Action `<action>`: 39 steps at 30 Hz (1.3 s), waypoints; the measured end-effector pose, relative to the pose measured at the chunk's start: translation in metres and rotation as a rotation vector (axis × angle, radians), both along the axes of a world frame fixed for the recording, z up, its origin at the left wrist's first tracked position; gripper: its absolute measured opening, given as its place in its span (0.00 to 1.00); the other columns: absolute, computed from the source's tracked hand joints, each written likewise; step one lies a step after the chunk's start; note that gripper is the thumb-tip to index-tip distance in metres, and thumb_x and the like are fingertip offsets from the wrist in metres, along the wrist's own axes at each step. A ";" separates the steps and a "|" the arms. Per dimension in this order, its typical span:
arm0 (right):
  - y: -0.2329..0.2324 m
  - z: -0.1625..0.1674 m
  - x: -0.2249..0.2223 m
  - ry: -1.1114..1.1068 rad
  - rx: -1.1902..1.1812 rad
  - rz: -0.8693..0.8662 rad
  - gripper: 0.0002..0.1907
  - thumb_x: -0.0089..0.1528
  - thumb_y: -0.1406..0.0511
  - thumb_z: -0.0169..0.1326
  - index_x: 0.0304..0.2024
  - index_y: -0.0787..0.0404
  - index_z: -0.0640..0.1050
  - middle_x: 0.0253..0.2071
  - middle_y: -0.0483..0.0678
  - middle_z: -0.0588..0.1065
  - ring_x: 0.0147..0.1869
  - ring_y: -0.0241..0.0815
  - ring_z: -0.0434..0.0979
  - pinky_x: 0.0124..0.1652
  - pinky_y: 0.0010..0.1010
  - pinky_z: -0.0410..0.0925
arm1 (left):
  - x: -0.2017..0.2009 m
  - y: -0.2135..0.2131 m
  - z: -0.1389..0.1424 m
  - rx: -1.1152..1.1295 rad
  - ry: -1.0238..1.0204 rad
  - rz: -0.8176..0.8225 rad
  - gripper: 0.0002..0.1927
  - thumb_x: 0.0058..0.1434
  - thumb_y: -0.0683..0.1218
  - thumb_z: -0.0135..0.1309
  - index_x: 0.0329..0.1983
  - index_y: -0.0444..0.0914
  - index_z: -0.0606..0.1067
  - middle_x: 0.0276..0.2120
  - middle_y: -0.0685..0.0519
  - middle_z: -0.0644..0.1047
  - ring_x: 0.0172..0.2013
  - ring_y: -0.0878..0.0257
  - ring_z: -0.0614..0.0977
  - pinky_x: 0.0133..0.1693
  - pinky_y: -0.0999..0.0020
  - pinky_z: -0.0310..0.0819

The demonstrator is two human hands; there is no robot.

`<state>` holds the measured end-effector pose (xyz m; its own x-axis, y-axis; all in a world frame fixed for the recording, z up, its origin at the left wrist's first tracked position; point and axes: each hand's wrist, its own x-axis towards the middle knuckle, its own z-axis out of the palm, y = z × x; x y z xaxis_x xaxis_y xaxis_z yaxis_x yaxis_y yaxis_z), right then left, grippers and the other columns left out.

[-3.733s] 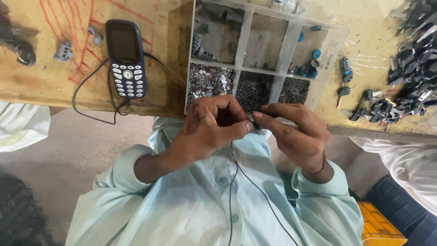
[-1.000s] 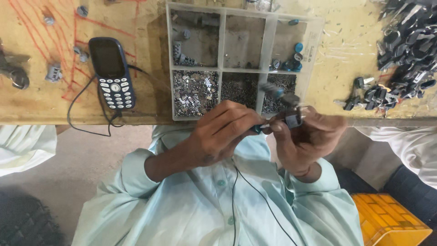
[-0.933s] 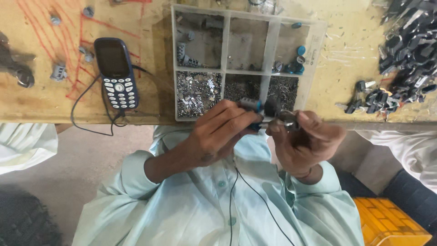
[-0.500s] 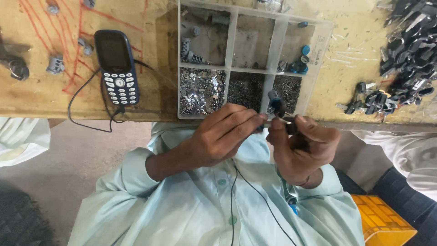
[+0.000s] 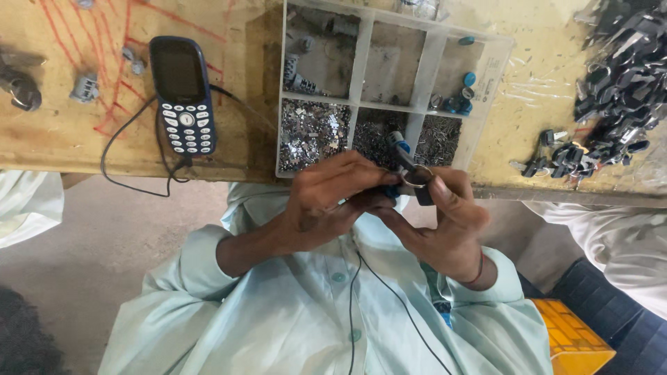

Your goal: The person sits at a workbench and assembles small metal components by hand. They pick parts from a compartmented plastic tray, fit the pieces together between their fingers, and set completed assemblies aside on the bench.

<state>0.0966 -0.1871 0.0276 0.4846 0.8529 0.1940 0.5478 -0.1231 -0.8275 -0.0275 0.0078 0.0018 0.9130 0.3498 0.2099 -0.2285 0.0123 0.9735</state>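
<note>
Left hand (image 5: 326,201) clamps blue-tipped tool (image 5: 399,149); right hand (image 5: 445,215) pinches metal ring (image 5: 415,177) before clear compartment box (image 5: 486,90).

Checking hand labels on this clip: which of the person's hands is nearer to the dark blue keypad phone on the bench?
Left. The left hand sits just right of and below the phone; the right hand lies beyond it, farther right, below the compartment tray.
</note>
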 end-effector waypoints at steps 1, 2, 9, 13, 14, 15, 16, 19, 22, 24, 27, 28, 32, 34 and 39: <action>0.000 -0.001 0.001 0.033 0.018 0.011 0.49 0.59 0.71 0.75 0.73 0.48 0.58 0.59 0.54 0.68 0.58 0.43 0.77 0.49 0.28 0.74 | -0.001 0.002 -0.001 0.031 -0.057 -0.027 0.25 0.53 0.29 0.60 0.56 0.31 0.75 0.45 0.45 0.79 0.45 0.54 0.82 0.47 0.62 0.80; 0.000 -0.001 0.003 0.008 -0.013 0.018 0.50 0.57 0.72 0.75 0.73 0.48 0.58 0.59 0.54 0.69 0.57 0.43 0.77 0.49 0.29 0.74 | -0.001 0.001 -0.002 0.029 -0.047 -0.013 0.24 0.54 0.30 0.62 0.55 0.32 0.76 0.44 0.46 0.79 0.44 0.55 0.82 0.46 0.63 0.80; -0.011 -0.011 0.005 -0.099 -0.116 0.104 0.51 0.55 0.73 0.73 0.73 0.50 0.59 0.58 0.56 0.70 0.57 0.54 0.77 0.47 0.33 0.76 | 0.001 -0.009 -0.007 -0.032 -0.064 0.017 0.17 0.64 0.34 0.64 0.53 0.36 0.74 0.45 0.48 0.79 0.46 0.57 0.84 0.43 0.66 0.81; 0.002 0.013 0.007 -0.239 -0.506 -0.005 0.39 0.49 0.66 0.75 0.58 0.58 0.67 0.47 0.59 0.76 0.44 0.52 0.82 0.39 0.38 0.76 | 0.000 -0.002 -0.002 -0.083 0.086 -0.063 0.14 0.66 0.39 0.60 0.54 0.34 0.76 0.41 0.49 0.80 0.42 0.59 0.84 0.43 0.65 0.77; 0.008 0.026 0.013 -0.198 -0.483 0.093 0.38 0.50 0.64 0.74 0.57 0.61 0.67 0.48 0.59 0.77 0.45 0.52 0.83 0.40 0.39 0.76 | 0.000 -0.001 0.000 -0.085 0.087 -0.100 0.12 0.67 0.40 0.60 0.52 0.34 0.77 0.40 0.49 0.80 0.41 0.59 0.83 0.42 0.65 0.77; 0.015 0.044 0.026 -0.157 -0.460 0.186 0.37 0.51 0.62 0.73 0.56 0.65 0.67 0.48 0.59 0.78 0.46 0.51 0.83 0.41 0.40 0.76 | 0.001 0.000 0.002 -0.089 0.086 -0.142 0.11 0.67 0.41 0.60 0.51 0.34 0.77 0.40 0.49 0.80 0.39 0.59 0.83 0.41 0.65 0.76; 0.021 0.060 0.040 -0.120 -0.432 0.282 0.37 0.52 0.60 0.72 0.55 0.68 0.67 0.48 0.58 0.79 0.47 0.51 0.84 0.42 0.40 0.76 | 0.001 0.000 0.004 -0.089 0.082 -0.180 0.10 0.67 0.42 0.60 0.49 0.34 0.78 0.39 0.49 0.80 0.38 0.58 0.82 0.40 0.66 0.75; 0.039 0.089 0.089 0.030 -0.424 0.764 0.32 0.55 0.61 0.72 0.54 0.69 0.72 0.46 0.55 0.81 0.40 0.42 0.87 0.36 0.28 0.78 | -0.004 0.006 0.010 -0.161 -0.036 -0.305 0.06 0.71 0.42 0.59 0.48 0.36 0.78 0.41 0.50 0.80 0.42 0.58 0.83 0.45 0.64 0.76; 0.042 0.079 0.097 0.084 -0.233 0.564 0.25 0.61 0.61 0.65 0.55 0.67 0.73 0.44 0.53 0.80 0.35 0.36 0.84 0.30 0.24 0.74 | -0.006 0.012 0.015 -0.052 0.033 -0.265 0.05 0.69 0.44 0.60 0.41 0.36 0.79 0.35 0.52 0.80 0.36 0.59 0.82 0.41 0.64 0.76; 0.045 0.059 0.083 0.061 -0.073 0.286 0.20 0.65 0.60 0.58 0.53 0.66 0.72 0.40 0.48 0.78 0.31 0.35 0.81 0.28 0.25 0.72 | -0.009 0.017 0.019 0.047 0.085 -0.182 0.06 0.67 0.44 0.59 0.42 0.36 0.79 0.35 0.51 0.82 0.34 0.57 0.82 0.39 0.62 0.76; 0.060 0.036 0.068 0.037 0.171 -0.079 0.16 0.70 0.57 0.49 0.51 0.63 0.72 0.33 0.41 0.75 0.27 0.34 0.76 0.25 0.28 0.69 | -0.015 0.028 0.024 0.479 0.290 0.072 0.08 0.65 0.43 0.60 0.44 0.35 0.78 0.33 0.49 0.80 0.34 0.53 0.81 0.36 0.58 0.75; 0.064 0.034 0.064 -0.186 -0.112 0.095 0.12 0.68 0.60 0.55 0.48 0.60 0.75 0.33 0.43 0.74 0.28 0.38 0.75 0.28 0.32 0.69 | -0.017 0.030 0.025 0.662 0.390 0.158 0.10 0.64 0.43 0.61 0.45 0.34 0.78 0.32 0.48 0.78 0.34 0.51 0.81 0.35 0.56 0.74; 0.082 0.025 0.051 -0.497 -0.498 0.341 0.09 0.60 0.64 0.60 0.41 0.60 0.77 0.36 0.48 0.70 0.39 0.48 0.76 0.34 0.39 0.68 | -0.011 0.037 0.020 0.863 0.493 0.079 0.17 0.47 0.39 0.58 0.42 0.35 0.73 0.35 0.47 0.76 0.39 0.49 0.81 0.34 0.55 0.75; 0.079 0.021 0.048 -0.476 -0.500 0.363 0.09 0.61 0.64 0.60 0.39 0.60 0.76 0.34 0.49 0.69 0.40 0.48 0.75 0.35 0.40 0.69 | -0.013 0.040 0.020 0.831 0.464 0.033 0.19 0.44 0.40 0.57 0.42 0.35 0.71 0.36 0.47 0.76 0.39 0.49 0.81 0.33 0.55 0.74; 0.068 0.003 0.046 -0.499 -0.558 0.397 0.07 0.61 0.66 0.58 0.39 0.61 0.74 0.36 0.49 0.69 0.41 0.48 0.76 0.34 0.40 0.68 | -0.019 0.040 0.023 0.683 0.488 0.048 0.09 0.60 0.38 0.58 0.42 0.38 0.72 0.35 0.48 0.76 0.38 0.49 0.81 0.35 0.54 0.73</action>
